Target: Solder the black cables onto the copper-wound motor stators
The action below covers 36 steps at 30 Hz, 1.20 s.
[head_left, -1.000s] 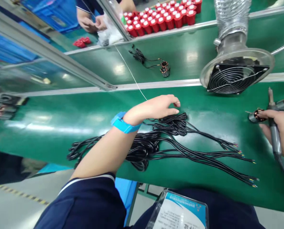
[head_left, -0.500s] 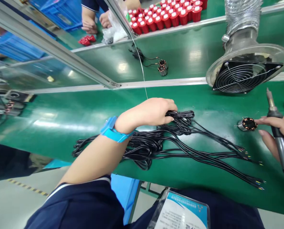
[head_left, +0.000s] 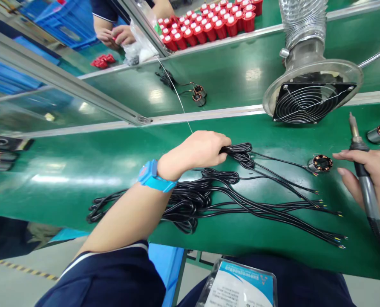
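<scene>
Lifted since half a second ago, one cable (head_left: 241,150) now hangs from the left hand (head_left: 199,150), clenched around it above the black bundle (head_left: 196,200) near the table's (head_left: 81,162) front edge. A fan (head_left: 308,102) stands at the far edge, a coil (head_left: 321,163) just before the right hand (head_left: 375,179), which grips a soldering iron (head_left: 361,170).
</scene>
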Motion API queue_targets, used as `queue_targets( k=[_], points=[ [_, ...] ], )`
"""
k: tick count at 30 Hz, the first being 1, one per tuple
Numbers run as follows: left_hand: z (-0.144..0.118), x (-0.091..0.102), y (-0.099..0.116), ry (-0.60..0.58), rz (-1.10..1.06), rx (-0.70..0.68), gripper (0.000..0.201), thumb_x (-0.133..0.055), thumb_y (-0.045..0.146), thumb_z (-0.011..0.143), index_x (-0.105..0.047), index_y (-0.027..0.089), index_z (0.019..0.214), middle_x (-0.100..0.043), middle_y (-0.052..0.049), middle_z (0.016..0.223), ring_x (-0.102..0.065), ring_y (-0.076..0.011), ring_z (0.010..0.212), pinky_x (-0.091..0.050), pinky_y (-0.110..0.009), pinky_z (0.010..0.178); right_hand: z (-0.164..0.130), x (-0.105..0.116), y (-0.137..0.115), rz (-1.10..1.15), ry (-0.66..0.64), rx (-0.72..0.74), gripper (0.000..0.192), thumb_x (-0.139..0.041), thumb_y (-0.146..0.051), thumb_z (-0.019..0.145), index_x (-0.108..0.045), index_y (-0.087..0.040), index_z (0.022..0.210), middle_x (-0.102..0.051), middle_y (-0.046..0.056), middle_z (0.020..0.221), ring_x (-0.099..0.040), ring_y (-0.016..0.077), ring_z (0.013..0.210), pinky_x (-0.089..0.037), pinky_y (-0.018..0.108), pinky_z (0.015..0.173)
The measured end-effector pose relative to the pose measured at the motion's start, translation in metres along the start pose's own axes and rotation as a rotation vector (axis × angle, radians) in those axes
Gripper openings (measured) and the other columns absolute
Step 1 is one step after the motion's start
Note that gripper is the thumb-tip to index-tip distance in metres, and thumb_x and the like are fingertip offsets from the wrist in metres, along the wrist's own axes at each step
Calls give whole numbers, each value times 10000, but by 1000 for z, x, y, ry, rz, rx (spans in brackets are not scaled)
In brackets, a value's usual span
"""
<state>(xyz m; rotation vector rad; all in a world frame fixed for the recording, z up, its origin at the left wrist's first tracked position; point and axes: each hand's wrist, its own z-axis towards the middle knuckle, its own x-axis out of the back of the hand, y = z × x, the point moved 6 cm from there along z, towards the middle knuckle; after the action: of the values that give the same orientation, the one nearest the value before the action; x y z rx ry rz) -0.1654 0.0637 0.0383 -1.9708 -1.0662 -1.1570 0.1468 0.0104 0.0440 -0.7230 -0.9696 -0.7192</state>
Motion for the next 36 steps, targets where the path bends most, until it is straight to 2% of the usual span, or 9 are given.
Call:
queue_targets(
  k=[5, 9, 13, 18, 23, 26, 28, 32, 36],
  points=[
    [-15, -2, -4, -228, -228, -89, 159, -501, 296, 810, -617, 188, 789, -614, 0, 662, -504, -121, 562, -316, -250, 533, 0, 0, 2, 21, 21, -9, 280, -532, -306, 916, -580, -165, 1153, -645, 101, 920, -608, 257, 833, -503, 388, 773],
    [-16, 10, -12, -31, -252, -74, 200, -490, 297, 840, -643, 182, 897, -680, -20, 838, -581, -137, 721, -394, -249, 639, 1, 0, 3, 53, 40, -29, 287, -528, -313, 915, -579, -166, 1156, -660, 111, 969, -615, 266, 869, -512, 407, 809],
    [1, 5, -11, 104, -25, -40, 239, -485, 294, 871, -640, 203, 1029, -690, -36, 1025, -620, -191, 867, -405, -281, 688, 3, -4, 4, 34, 25, -53, 301, -517, -331, 913, -581, -164, 1155, -670, 121, 986, -628, 287, 890, -530, 440, 805],
    [13, -20, 0, 22, 113, -46, 280, -407, 240, 908, -611, 197, 1095, -662, -57, 1082, -655, -203, 824, -407, -293, 603, -1, -10, 5, 33, -9, -118, 359, -496, -361, 913, -556, -145, 1193, -669, 148, 1060, -650, 316, 958, -554, 482, 840],
    [-9, -38, -6, -159, 27, -46, 357, -370, 223, 910, -602, 205, 1181, -643, -58, 1179, -669, -216, 930, -485, -305, 705, -6, -26, 6, 205, -39, -308, 493, -580, -431, 867, -474, -190, 1283, -647, 139, 1188, -653, 315, 1057, -552, 509, 907],
    [-21, -33, -16, -197, -88, -28, 414, -396, 249, 890, -560, 194, 1266, -604, -76, 1266, -648, -236, 1012, -505, -328, 795, -4, -35, 3, 249, -48, -372, 506, -606, -421, 851, -469, -209, 1289, -656, 126, 1171, -652, 320, 1065, -550, 529, 909],
    [-19, -18, -14, -126, -185, -17, 451, -443, 255, 858, -539, 171, 1290, -595, -95, 1264, -628, -235, 1035, -500, -341, 852, 0, -39, 0, 253, -52, -351, 468, -593, -393, 857, -482, -215, 1276, -653, 124, 1175, -644, 324, 1081, -545, 539, 914],
    [5, 26, 30, 180, -508, -86, 276, -452, 255, 884, -666, 141, 1014, -657, -68, 983, -616, -174, 909, -480, -303, 844, 6, -42, -6, 269, -56, -281, 453, -593, -355, 860, -473, -233, 1279, -648, 111, 1171, -648, 308, 1061, -552, 505, 899],
    [46, 39, 103, 215, -640, -280, 250, -501, 283, 903, -699, 131, 923, -657, -71, 921, -597, -167, 848, -455, -298, 792, 7, -41, -10, 239, -70, -280, 497, -610, -345, 850, -453, -218, 1304, -636, 128, 1176, -639, 316, 1048, -543, 490, 888]
  ],
)
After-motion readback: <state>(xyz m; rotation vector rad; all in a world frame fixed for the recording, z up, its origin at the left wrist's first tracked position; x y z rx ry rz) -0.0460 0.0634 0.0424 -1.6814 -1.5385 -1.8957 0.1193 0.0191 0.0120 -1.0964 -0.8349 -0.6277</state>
